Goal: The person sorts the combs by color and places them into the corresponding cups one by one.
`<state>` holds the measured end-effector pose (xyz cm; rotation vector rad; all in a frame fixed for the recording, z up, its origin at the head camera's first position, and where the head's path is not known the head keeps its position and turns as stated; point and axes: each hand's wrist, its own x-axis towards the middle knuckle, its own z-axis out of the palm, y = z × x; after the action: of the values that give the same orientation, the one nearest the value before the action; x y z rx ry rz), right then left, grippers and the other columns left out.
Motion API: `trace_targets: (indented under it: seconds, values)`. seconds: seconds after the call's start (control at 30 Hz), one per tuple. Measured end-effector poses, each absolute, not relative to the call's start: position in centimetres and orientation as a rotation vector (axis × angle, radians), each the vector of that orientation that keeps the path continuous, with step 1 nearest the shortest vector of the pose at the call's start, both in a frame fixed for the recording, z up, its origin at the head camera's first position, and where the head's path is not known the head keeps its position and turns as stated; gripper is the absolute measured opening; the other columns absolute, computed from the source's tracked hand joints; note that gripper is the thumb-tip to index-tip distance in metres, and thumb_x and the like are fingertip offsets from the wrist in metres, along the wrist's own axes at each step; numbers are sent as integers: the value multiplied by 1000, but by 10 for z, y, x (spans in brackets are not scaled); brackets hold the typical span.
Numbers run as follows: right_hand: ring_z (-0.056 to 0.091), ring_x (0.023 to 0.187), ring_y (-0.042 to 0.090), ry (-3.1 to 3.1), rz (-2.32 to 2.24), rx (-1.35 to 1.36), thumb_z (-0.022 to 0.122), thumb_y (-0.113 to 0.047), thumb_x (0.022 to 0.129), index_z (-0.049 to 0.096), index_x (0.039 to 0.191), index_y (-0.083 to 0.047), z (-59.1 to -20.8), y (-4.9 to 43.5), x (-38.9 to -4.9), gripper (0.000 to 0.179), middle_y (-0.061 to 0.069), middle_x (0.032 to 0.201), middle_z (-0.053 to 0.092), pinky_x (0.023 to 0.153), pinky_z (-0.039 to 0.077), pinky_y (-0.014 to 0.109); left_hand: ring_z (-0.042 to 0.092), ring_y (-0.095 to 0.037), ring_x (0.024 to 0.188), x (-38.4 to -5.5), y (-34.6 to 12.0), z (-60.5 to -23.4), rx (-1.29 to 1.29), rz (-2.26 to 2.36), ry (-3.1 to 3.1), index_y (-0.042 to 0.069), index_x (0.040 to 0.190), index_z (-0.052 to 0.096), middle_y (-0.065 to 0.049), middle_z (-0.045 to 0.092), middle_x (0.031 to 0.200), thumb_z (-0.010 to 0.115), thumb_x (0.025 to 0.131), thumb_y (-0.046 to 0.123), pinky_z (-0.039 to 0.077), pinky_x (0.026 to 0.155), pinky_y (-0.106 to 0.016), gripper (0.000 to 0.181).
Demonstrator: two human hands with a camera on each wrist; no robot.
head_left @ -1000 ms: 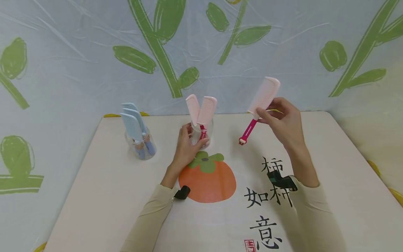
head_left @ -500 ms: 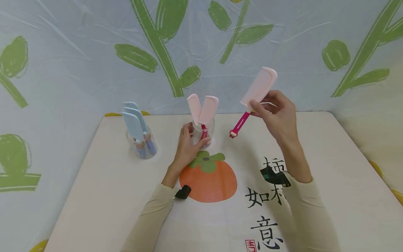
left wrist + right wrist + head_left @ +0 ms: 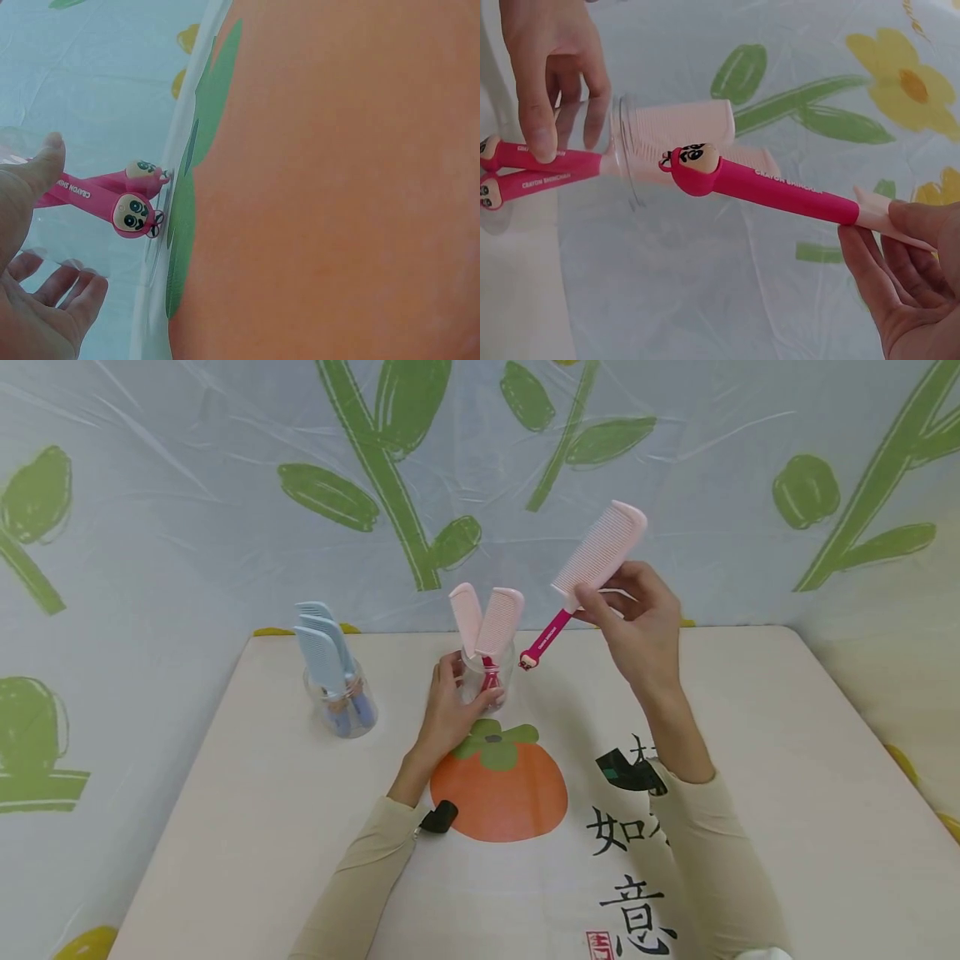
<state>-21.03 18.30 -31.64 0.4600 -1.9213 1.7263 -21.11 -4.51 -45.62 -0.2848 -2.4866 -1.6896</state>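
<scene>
My right hand (image 3: 645,627) pinches a pink comb (image 3: 603,547) near the base of its teeth, in the air right of a clear glass jar (image 3: 507,681). The comb tilts, its dark pink handle (image 3: 787,191) with a cartoon-head end pointing down and left toward the jar's rim. Two more pink combs (image 3: 500,620) stand in that jar, teeth ends up. Around the jar's side curl the thumb and fingers of my left hand (image 3: 450,706). Through the glass, the left wrist view shows the cartoon-head ends (image 3: 133,214) at the jar's bottom.
Left of my left hand stands a second glass jar (image 3: 358,731) holding several light blue combs (image 3: 321,652). An orange persimmon print (image 3: 498,797) and black characters (image 3: 637,914) mark the white tabletop (image 3: 247,843). Behind the table hangs a leaf-patterned sheet (image 3: 225,527).
My right hand has carried the pink comb left and upward, bringing its handle end close to the jar's rim. My left hand has stayed on the jar.
</scene>
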Motion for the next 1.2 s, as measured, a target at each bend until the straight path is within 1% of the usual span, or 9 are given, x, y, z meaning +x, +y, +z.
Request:
trace_targets:
  seconds: [0.3, 0.5, 0.67, 0.9, 1.13, 1.2]
  values:
    - [73, 92, 23, -1856, 1756, 527, 73, 4, 92, 62, 127, 5, -319, 167, -221, 36, 12, 113, 67, 80, 60, 28, 47, -38, 130, -211, -45, -455, -295, -1684, -2483, 4, 147, 34, -17, 45, 141, 82, 90, 25, 45, 108, -50, 78]
    - [72, 92, 23, -1859, 1704, 554, 72, 5, 92, 60, 124, 10, -323, 154, -226, 35, 9, 111, 67, 81, 60, 28, 46, -36, 131, -211, -45, -455, -293, -1703, -2480, 5, 147, 35, -17, 45, 141, 82, 90, 24, 45, 109, -49, 77]
    - [71, 93, 26, -1874, 1659, 570, 74, 2, 92, 60, 123, 11, -329, 145, -229, 35, 10, 110, 67, 81, 60, 28, 46, -35, 131, -211, -45, -455, -303, -1700, -2478, 5, 147, 35, -16, 46, 140, 82, 90, 25, 45, 110, -46, 77]
    - [72, 91, 18, -1896, 1637, 566, 76, 0, 91, 61, 120, 9, -337, 133, -233, 34, 13, 107, 67, 79, 60, 27, 46, -33, 130, -212, -45, -456, -302, -1705, -2471, 5, 146, 36, -15, 46, 140, 82, 89, 26, 45, 110, -46, 77]
    - [72, 93, 27, -1953, 1581, 582, 77, -3, 91, 64, 118, 6, -346, 125, -235, 32, 15, 107, 69, 80, 60, 26, 47, -33, 128, -213, -45, -456, -312, -1693, -2462, 4, 146, 36, -16, 46, 139, 83, 88, 25, 46, 109, -46, 77]
    - [72, 95, 28, -1981, 1561, 596, 78, -4, 91, 65, 118, 4, -350, 122, -235, 31, 14, 107, 70, 81, 59, 25, 48, -32, 127, -213, -45, -457, -305, -1686, -2463, 4, 145, 36, -17, 47, 137, 83, 88, 25, 46, 108, -46, 77]
